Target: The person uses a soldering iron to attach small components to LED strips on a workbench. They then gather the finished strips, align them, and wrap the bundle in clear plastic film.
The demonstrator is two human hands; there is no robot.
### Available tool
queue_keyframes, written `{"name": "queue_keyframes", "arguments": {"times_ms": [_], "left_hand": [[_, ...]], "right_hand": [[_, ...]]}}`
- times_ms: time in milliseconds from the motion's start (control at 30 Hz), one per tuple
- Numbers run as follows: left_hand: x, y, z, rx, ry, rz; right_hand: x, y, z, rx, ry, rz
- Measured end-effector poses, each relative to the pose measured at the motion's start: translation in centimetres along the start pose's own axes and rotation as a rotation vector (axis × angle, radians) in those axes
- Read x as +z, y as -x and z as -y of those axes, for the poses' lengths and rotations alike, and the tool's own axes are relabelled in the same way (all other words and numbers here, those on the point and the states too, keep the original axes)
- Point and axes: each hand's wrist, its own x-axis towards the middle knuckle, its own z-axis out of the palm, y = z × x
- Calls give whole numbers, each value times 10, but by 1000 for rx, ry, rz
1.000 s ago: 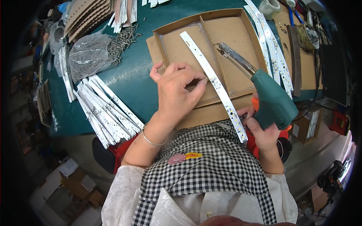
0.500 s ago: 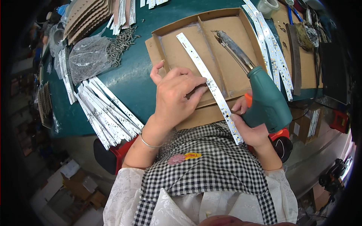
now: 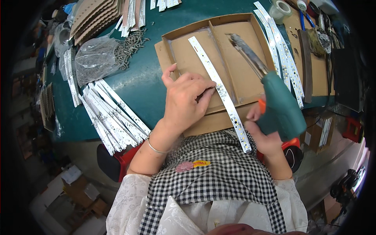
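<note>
Green tabletop (image 3: 133, 92) is seen between fanned strips (image 3: 111, 117) and a divided cardboard tray (image 3: 241, 29). One white circuit strip (image 3: 222, 94) is held aslant over the tray and past its near edge — pinched at its left edge by the left hand (image 3: 186, 98). A green gun-shaped tool (image 3: 285, 109) is clasped by the right hand (image 3: 269, 144), tip above the right compartment.

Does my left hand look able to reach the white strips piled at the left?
Probably yes: nothing seems to stand between the left hand and the piled strips, though its fingers are at the edge of another strip now.
</note>
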Motion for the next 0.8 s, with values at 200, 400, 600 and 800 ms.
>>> {"name": "queue_keyframes", "arguments": {"times_ms": [200,400,600,800], "left_hand": [[0,3,2,-14,35,-28],[5,5,4,11,59,-81],[5,5,5,-7,76,-76],[5,6,5,-1,68,-78]], "right_hand": [[-17,20,37,152,-237,-219],[-45,39,38,264,-222,-47],[-47,43,37,317,-203,-65],[-43,35,40,321,-145,-57]]}}
